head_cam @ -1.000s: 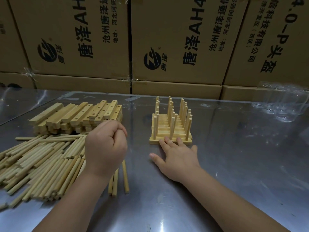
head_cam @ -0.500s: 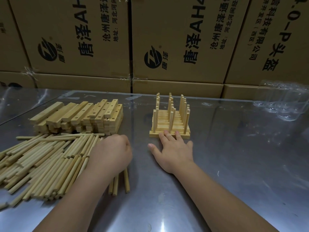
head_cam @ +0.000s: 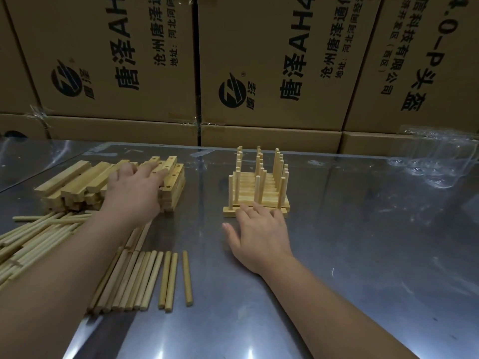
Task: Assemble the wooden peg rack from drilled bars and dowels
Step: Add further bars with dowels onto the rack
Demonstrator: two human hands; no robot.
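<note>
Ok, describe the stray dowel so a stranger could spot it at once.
Start at the steel table and find the dowel pile on its left side. Follow its near edge rightwards, past a close pair. The stray dowel lies alone, rightmost of all, touching nothing.

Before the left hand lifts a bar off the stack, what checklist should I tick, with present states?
1. Left hand on the stack of drilled bars: ok, fingers lie over the top bars.
2. Grip closed round one bar: not ok, the fingers look straight.
3. Right hand steadying the peg rack: ok, fingertips touch its front edge.
4. Pegs upright: ok.
5. Loose dowels at hand: ok, beside the left forearm on the table.
6. Where the next bar goes: cannot tell.
</note>
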